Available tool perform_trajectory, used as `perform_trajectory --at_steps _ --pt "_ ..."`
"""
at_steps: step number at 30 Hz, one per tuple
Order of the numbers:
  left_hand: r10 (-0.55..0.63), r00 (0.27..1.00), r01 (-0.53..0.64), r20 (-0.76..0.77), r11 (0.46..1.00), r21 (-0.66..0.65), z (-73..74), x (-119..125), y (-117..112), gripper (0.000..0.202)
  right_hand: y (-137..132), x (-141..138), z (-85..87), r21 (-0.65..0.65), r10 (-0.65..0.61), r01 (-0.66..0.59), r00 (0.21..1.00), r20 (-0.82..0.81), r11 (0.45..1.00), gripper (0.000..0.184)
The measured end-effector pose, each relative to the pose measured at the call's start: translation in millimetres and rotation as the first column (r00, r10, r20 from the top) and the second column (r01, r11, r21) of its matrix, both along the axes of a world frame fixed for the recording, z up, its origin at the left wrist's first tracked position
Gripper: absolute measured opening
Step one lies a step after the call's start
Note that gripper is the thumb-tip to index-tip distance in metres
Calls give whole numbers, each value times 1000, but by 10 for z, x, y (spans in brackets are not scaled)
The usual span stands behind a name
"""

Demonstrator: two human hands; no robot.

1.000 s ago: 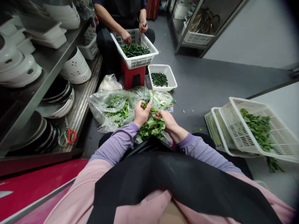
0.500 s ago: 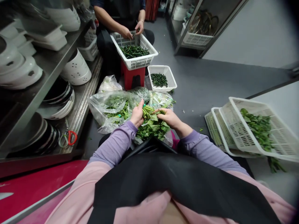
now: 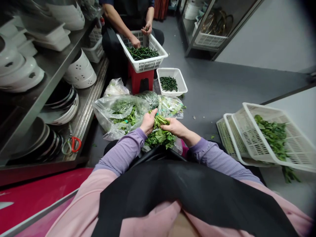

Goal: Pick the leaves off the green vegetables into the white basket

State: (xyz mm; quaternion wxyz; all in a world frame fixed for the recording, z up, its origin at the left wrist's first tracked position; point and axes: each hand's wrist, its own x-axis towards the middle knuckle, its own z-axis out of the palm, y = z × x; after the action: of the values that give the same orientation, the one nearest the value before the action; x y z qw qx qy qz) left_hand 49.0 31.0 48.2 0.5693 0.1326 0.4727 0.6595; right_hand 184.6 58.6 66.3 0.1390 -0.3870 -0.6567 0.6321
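My left hand [image 3: 148, 122] is closed around a bunch of leafy greens [image 3: 160, 137], near a green tie on its stems. The cut stems point away from me, and the leaves hang down toward my lap. From the other side my right hand [image 3: 174, 127] pinches at the stems, its fingertips partly hidden by the bunch. Just beyond my left hand lies a clear plastic bag [image 3: 103, 110] with more tied greens inside. A second clear bag [image 3: 170, 104] of greens rests behind my hands.
Opposite, a co-worker's hands [image 3: 135, 42] work over a white basket [image 3: 150, 67] of green chillies on a red stool [image 3: 142, 80]. A smaller basket [image 3: 184, 87] of chillies sits on the floor. Tilted baskets [image 3: 249, 141] with greens stand right. Shelves of dishes and scissors [image 3: 76, 144] line the left.
My right hand has shifted slightly left and closer in on the stems, and the bunch is turned a little. One of the co-worker's hands has lowered into the chillies.
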Motion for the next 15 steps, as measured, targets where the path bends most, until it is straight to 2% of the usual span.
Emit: perform_trajectory --at_steps 5,8,15 --pt "46 998 -44 -53 998 39 -44 10 12 36 -78 -21 -16 106 -88 86 996 22 991 28" --pt "27 998 -23 -61 998 59 -37 17 2 35 -81 -24 -13 131 -46 42 999 26 991 24" --pt "-40 998 40 41 999 6 55 70 -72 31 -2 101 26 -40 94 -96 995 -35 995 26"
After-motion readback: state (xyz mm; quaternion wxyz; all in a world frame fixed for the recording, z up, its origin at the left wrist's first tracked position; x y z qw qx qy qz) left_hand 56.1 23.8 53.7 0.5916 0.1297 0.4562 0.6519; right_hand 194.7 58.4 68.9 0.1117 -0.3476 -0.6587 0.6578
